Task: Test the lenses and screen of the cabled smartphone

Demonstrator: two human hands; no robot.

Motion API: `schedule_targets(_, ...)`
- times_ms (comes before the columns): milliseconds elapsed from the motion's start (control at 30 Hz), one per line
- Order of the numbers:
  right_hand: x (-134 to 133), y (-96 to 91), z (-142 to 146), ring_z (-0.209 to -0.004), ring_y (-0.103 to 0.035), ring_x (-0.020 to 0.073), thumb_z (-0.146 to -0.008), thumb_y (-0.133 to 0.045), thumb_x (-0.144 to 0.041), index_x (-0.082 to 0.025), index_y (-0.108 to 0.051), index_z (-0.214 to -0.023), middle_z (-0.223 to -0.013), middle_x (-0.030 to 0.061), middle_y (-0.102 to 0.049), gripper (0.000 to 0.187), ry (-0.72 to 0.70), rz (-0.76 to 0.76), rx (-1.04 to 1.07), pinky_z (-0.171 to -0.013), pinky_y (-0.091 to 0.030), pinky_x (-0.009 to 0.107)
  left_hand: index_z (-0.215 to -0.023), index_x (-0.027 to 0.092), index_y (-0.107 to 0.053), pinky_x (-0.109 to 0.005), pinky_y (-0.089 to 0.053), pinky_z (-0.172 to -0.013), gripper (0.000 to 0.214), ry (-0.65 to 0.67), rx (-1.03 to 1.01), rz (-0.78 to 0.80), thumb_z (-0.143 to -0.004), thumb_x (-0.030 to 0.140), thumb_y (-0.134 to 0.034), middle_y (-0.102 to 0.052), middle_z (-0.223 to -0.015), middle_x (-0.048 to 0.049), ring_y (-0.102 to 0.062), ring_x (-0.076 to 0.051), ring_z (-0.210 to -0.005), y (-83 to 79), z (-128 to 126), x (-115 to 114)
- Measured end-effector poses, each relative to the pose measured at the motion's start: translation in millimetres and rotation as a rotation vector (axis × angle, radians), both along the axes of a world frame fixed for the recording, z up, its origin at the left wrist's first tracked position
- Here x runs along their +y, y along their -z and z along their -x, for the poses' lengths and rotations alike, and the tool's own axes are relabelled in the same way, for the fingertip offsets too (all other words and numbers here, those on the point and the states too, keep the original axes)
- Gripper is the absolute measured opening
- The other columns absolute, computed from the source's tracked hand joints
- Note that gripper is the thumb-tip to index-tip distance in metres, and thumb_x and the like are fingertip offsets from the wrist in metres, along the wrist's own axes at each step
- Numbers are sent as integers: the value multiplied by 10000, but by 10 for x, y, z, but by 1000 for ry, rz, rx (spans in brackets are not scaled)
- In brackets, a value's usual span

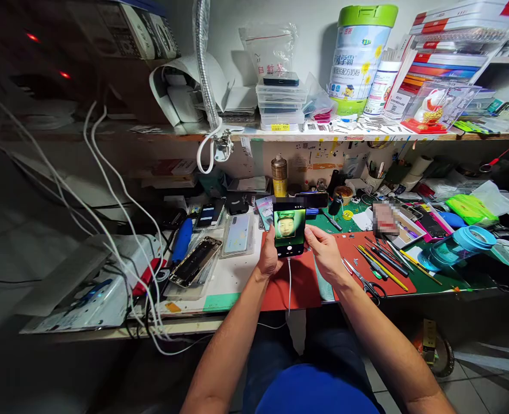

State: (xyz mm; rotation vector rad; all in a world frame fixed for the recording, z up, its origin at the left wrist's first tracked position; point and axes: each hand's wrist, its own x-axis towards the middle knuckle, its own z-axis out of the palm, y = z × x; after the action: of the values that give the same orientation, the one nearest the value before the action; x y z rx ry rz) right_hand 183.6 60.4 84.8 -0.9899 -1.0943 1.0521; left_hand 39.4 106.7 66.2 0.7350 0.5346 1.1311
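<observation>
I hold a black smartphone (289, 229) upright above the red work mat (297, 284), its lit screen facing me and showing a camera picture. My left hand (268, 257) grips the phone's left edge and lower back. My right hand (321, 247) holds the right edge, fingers curled round it. A white cable (289, 287) hangs from the phone's bottom port down past the bench edge.
Scissors (366, 283), tweezers and several thin tools (386, 259) lie on the mat to the right. An opened phone body (195, 261) and a blue-handled tool (182, 238) lie to the left. White cables (120, 230) trail down at left. A teal-lidded jar (461, 244) stands at right. A cluttered shelf (323, 133) runs above.
</observation>
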Motion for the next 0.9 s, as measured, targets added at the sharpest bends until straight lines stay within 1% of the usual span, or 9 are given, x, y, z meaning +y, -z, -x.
schedule_targets(167,3,-1,4,-729,-454,145,-935,-631,-619,-203,-773,-1120,-810,7,-604,478,10,1,-17,-675,-448,289,-1261,142,-722,-398,-641,-771,577,-8,3,38,-971,604,-534,-813,-1009,-138,-784,-315,-938,12,9,13)
schedule_targets(267,14,-1,3,-724,-469,145,-937,-629,-621,-205,-775,-1122,-826,12,-627,478,7,-1,-18,-672,-460,289,-1245,143,-728,-395,-640,-771,564,-14,-5,25,-971,597,-536,-814,-1008,-136,-785,-312,-940,13,5,22)
schedule_targets(333,6,8,-1,-731,-496,147,-946,-620,-613,-204,-775,-1133,-842,16,-647,475,0,-3,-16,-685,-481,293,-1223,139,-734,-394,-638,-771,574,6,-11,16,-971,612,-529,-814,-1002,-139,-786,-309,-933,-11,-2,13)
schedule_targets(433,-70,57,-18,-841,-594,171,-960,-612,-584,-213,-754,-1211,-946,39,-699,470,-22,-1,-10,-802,-541,326,-1200,112,-732,-395,-632,-784,624,50,-32,35,-978,646,-499,-811,-997,-152,-787,-302,-920,-92,-17,-54)
schedule_targets(500,-168,120,-32,-983,-646,197,-918,-686,-548,-225,-717,-1295,-1088,58,-720,497,-45,7,-8,-927,-554,362,-1221,100,-716,-392,-625,-802,636,54,-67,67,-982,647,-496,-809,-1002,-157,-787,-290,-910,-153,-20,-139)
schedule_targets(600,-344,237,-44,-1144,-658,231,-813,-818,-473,-233,-640,-1409,-1284,84,-694,667,-90,27,-19,-1067,-526,409,-1216,85,-713,-394,-616,-818,652,88,-86,155,-978,651,-496,-807,-973,-168,-787,-286,-889,-201,-3,-295)
schedule_targets(700,-486,338,-34,-1259,-631,252,-838,-806,-431,-227,-567,-1483,-1384,110,-662,717,-107,26,-93,-1167,-467,461,-1160,71,-733,-403,-612,-820,671,118,-74,209,-983,660,-465,-803,-954,-181,-784,-299,-885,-176,32,-428)
schedule_targets(767,-545,381,-21,-1292,-616,258,-871,-777,-426,-220,-539,-1505,-1382,118,-664,708,-105,26,-135,-1192,-447,484,-1143,69,-739,-404,-610,-823,670,129,-73,217,-985,654,-455,-801,-969,-186,-782,-304,-896,-137,55,-484)
schedule_targets(900,-614,406,-9,-1204,-646,237,-891,-753,-434,-202,-541,-1495,-1330,114,-665,681,-129,34,-99,-1153,-490,464,-1153,70,-738,-401,-606,-823,676,146,-63,235,-993,650,-427,-799,-995,-192,-778,-305,-910,-95,84,-547)
